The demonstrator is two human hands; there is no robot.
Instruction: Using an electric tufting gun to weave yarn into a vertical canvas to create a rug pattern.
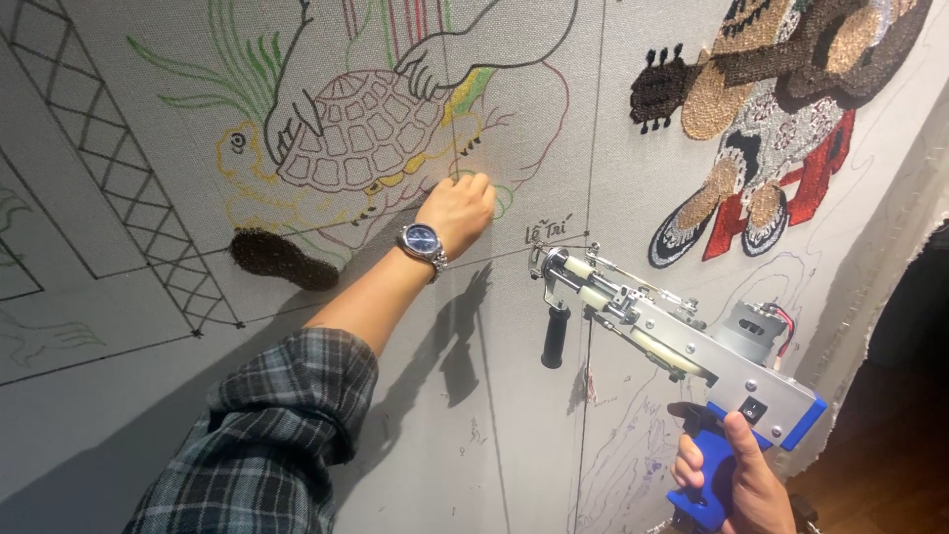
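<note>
We are gripping the blue handle of a tufting gun (682, 341) in our clenched right hand (736, 475), a metal tool that is probably heavy and rigid, while our left hand (460, 210), fingers curled, is pressing the taut, yielding cloth (119, 326) beside a turtle drawing (366, 133).

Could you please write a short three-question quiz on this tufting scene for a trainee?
1. True or false: the right hand grips the blue handle of the tufting gun.
2. What does the left hand touch?
A. the stretched cloth, beside the turtle drawing
B. the tufted guitar figure
C. the gun's black front grip
3. Fill in: the left wrist wears a ____.

Key: 1 true; 2 A; 3 wristwatch.
</note>
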